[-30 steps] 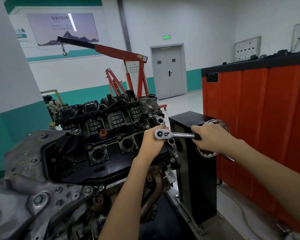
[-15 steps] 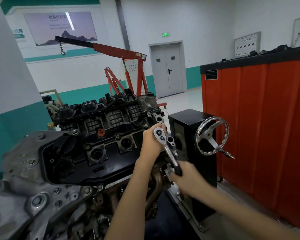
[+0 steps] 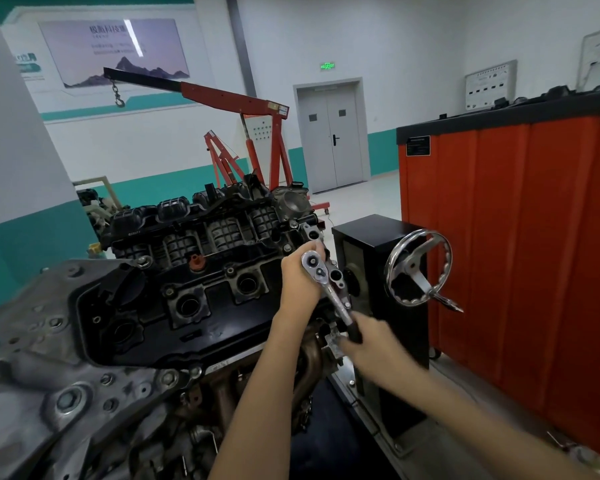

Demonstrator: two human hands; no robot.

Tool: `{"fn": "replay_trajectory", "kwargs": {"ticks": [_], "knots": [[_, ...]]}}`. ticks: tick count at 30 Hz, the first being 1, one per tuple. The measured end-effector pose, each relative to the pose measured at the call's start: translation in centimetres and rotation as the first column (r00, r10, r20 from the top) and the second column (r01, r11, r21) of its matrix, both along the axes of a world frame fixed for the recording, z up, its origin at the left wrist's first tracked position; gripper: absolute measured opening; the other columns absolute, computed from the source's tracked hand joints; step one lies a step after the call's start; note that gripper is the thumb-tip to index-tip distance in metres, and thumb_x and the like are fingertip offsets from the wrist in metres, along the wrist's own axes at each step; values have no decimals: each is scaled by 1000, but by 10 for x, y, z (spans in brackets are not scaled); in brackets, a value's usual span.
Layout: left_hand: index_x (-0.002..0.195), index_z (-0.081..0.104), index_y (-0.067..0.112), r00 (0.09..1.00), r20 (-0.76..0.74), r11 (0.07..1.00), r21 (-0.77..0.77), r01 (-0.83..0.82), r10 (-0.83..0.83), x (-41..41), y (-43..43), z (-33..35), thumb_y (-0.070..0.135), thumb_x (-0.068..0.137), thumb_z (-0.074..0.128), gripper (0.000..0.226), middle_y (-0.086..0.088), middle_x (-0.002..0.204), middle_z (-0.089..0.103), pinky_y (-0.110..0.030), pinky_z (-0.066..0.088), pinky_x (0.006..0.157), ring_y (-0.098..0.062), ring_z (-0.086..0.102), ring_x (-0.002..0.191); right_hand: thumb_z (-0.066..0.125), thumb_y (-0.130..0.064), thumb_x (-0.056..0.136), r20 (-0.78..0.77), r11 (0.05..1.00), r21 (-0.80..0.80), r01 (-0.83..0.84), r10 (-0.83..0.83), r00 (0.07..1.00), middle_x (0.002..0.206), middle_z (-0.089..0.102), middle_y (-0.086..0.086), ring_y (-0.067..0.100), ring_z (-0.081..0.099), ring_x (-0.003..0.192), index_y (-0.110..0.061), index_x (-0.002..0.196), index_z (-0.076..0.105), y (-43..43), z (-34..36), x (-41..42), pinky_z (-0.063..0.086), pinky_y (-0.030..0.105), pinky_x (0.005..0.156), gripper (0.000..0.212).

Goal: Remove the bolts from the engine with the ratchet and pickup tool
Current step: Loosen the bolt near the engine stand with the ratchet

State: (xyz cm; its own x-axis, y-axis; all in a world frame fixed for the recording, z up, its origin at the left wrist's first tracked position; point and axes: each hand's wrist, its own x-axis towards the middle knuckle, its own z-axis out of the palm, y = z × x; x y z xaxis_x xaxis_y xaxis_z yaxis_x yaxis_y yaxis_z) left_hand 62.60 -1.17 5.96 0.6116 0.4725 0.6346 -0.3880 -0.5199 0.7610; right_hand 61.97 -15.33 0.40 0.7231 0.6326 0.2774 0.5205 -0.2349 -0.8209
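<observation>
Mid-frame, the left hand (image 3: pixel 300 278) holds the head of the ratchet (image 3: pixel 329 289) on the engine (image 3: pixel 194 271). The right hand (image 3: pixel 371 344) grips its handle, just below. I think a bolt is being loosened. Next, swing the handle round.

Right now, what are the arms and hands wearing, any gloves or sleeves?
The left hand and right hand wear no gloves, and no sleeves reach into view. No watch or ring shows on the left; the right is too blurred to tell.
</observation>
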Motion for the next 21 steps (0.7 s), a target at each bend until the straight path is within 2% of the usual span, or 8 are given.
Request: {"fn": "replay_trajectory", "kwargs": {"ticks": [2, 5, 9, 12, 14, 17, 19, 21], "knots": [[47, 35, 31, 1000, 19, 1000, 4, 21, -21, 2, -5, -2, -3, 94, 52, 60, 13, 46, 28, -15, 21, 48, -2, 23, 47, 57, -5, 84, -143, 990, 140, 12, 8, 990, 60, 51, -4, 4, 45, 48, -19, 72, 51, 18, -14, -24, 36, 20, 48, 18], [54, 28, 26, 999, 13, 999, -8, 44, -44, 0, 2, 0, 1, 96, 53, 55, 14, 48, 25, -18, 21, 48, -2, 21, 49, 55, -5, 81, -110, 994, 108, 2, 10, 994, 59, 51, -3, 8, 47, 51, -19, 69, 52, 24, -12, -27, 40, 26, 50, 18], [53, 28, 19, 986, -159, 986, 154, 67, -43, -7, 16, 7, 8, 95, 58, 53, 11, 46, 28, -22, 25, 53, -5, 26, 49, 57, -10, 86, 184, 975, -219, -37, 79, 980, 67, 54, -2, 12, 52, 57, -16, 85, 58, -16, 19, 33, 44, 25, 51, 5], [50, 33, 23, 978, -209, 945, 321, 62, 8, -7, 15, 12, -6, 88, 58, 54, 10, 49, 34, -18, 25, 53, -5, 33, 47, 57, -22, 88, 578, 880, -436, 189, 113, 808, 65, 47, -5, 14, 49, 58, -18, 86, 46, -40, 61, 81, 39, 24, 51, 11], [49, 35, 25, 983, -183, 948, 311, 58, 0, -6, 12, 11, -9, 86, 55, 54, 10, 47, 35, -16, 25, 50, -4, 33, 46, 56, -25, 89, 675, 855, -445, 265, 126, 727, 68, 47, -2, 17, 49, 62, -20, 84, 41, -40, 77, 93, 37, 27, 56, 16], [52, 28, 21, 996, -88, 993, 114, 4, 6, -3, 11, 5, 3, 95, 54, 53, 12, 43, 30, -15, 23, 48, -5, 27, 45, 57, -24, 88, 602, 894, -381, 237, 46, 797, 68, 48, -4, 14, 51, 60, -22, 83, 43, -30, 57, 73, 40, 24, 54, 15], [52, 27, 23, 999, -39, 998, 57, 2, 0, 2, 10, 1, 3, 94, 55, 55, 13, 42, 30, -14, 22, 47, -3, 26, 45, 60, -17, 87, 342, 966, -234, 114, -28, 939, 66, 50, -4, 6, 48, 52, -19, 81, 49, -22, 25, 40, 36, 16, 46, 12], [49, 27, 29, 1000, -27, 998, 67, 8, -6, 6, 5, -1, -1, 91, 55, 59, 13, 42, 31, -14, 21, 47, -2, 25, 44, 60, -10, 86, -1, 1000, -22, 8, -8, 1000, 64, 54, -3, 3, 47, 49, -17, 78, 54, -7, -1, 3, 37, 14, 45, 13]]}}
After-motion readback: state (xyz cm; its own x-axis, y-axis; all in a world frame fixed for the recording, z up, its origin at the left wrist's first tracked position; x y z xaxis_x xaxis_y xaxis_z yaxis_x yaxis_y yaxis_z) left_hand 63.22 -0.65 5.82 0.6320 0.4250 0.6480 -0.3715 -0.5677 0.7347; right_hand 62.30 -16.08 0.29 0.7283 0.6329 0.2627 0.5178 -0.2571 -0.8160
